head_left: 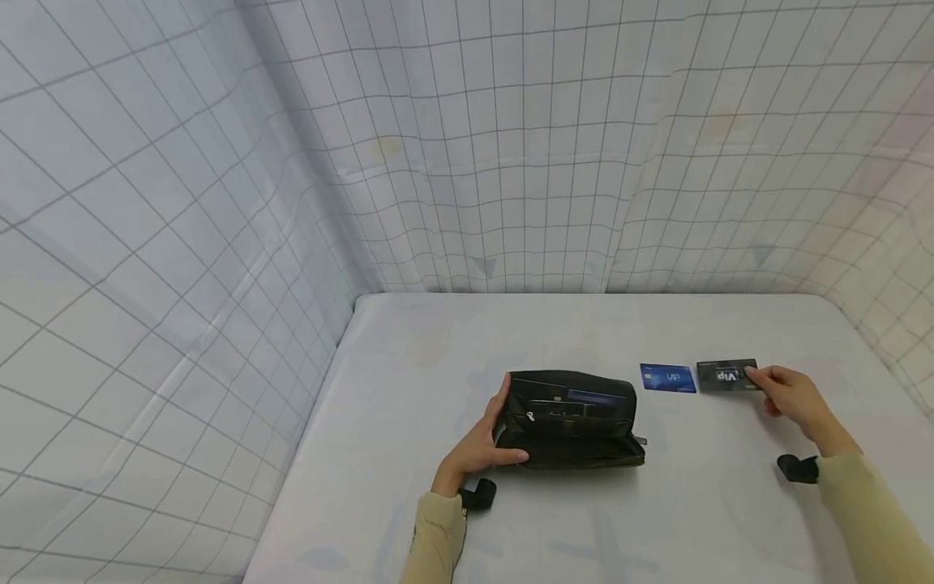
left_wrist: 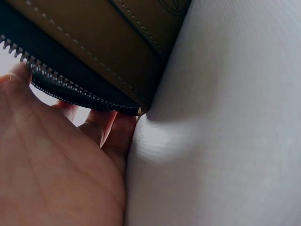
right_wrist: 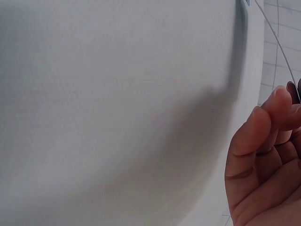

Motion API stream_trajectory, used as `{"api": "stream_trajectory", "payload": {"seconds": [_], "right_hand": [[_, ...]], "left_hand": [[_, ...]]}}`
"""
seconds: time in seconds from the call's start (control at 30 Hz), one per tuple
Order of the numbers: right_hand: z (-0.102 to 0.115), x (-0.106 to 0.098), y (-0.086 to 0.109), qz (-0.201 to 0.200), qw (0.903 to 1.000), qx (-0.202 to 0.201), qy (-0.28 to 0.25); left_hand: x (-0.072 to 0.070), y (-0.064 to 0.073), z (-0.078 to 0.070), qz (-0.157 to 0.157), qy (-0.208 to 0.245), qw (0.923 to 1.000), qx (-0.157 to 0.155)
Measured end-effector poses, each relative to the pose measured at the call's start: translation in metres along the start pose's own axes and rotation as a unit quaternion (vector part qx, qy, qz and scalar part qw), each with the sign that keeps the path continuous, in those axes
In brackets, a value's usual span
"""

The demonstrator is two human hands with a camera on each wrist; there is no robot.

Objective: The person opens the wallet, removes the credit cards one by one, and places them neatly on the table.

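Observation:
A dark zip-around wallet (head_left: 572,446) lies spread wide on the white table, with a blue card (head_left: 597,397) in one of its slots. My left hand (head_left: 477,444) grips its left end, the thumb along the front edge and the other fingers behind. Up close in the left wrist view, the fingers meet the wallet's zipper (left_wrist: 70,87) and brown stitched leather. My right hand (head_left: 795,401) pinches a black "Vip" card (head_left: 718,377) by its right end. Edge-on, that card (right_wrist: 282,47) shows as a thin line above the table in the right wrist view.
Between the wallet and the black card, a blue card (head_left: 668,378) lies on the table (head_left: 423,341). White cloth walls with a grid pattern (head_left: 481,162) rise behind the table and at both sides. A small metal zip pull (head_left: 640,440) sticks out at the wallet's right end.

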State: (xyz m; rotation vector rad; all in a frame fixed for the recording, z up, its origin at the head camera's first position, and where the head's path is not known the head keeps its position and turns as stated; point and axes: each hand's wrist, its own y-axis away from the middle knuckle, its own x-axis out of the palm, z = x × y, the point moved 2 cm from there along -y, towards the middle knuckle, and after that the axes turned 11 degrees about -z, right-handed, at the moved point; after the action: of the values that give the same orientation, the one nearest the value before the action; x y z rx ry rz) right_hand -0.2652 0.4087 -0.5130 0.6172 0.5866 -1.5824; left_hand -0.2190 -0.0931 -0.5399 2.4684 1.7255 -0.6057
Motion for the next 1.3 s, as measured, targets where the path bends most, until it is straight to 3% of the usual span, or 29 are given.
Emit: {"api": "stream_trajectory", "payload": {"seconds": [0.3, 0.53, 0.87, 1.3], "right_hand": [[-0.005, 0.002, -0.003, 0.016, 0.9993, 0.034, -0.002], [-0.004, 0.005, -0.007, 0.01, 0.999, 0.022, 0.038], [-0.006, 0.006, -0.011, 0.009, 0.9984, 0.018, 0.053], [-0.009, 0.01, -0.017, 0.004, 0.9961, 0.033, 0.081]], "left_hand": [[0.001, 0.001, 0.002, -0.007, 0.001, 1.0, 0.002], [0.0, 0.001, 0.002, -0.008, 0.004, 1.0, -0.003], [0.0, 0.0, 0.003, -0.005, 0.003, 1.0, -0.001], [0.001, -0.001, 0.003, -0.001, 0.003, 1.0, -0.001]]}}
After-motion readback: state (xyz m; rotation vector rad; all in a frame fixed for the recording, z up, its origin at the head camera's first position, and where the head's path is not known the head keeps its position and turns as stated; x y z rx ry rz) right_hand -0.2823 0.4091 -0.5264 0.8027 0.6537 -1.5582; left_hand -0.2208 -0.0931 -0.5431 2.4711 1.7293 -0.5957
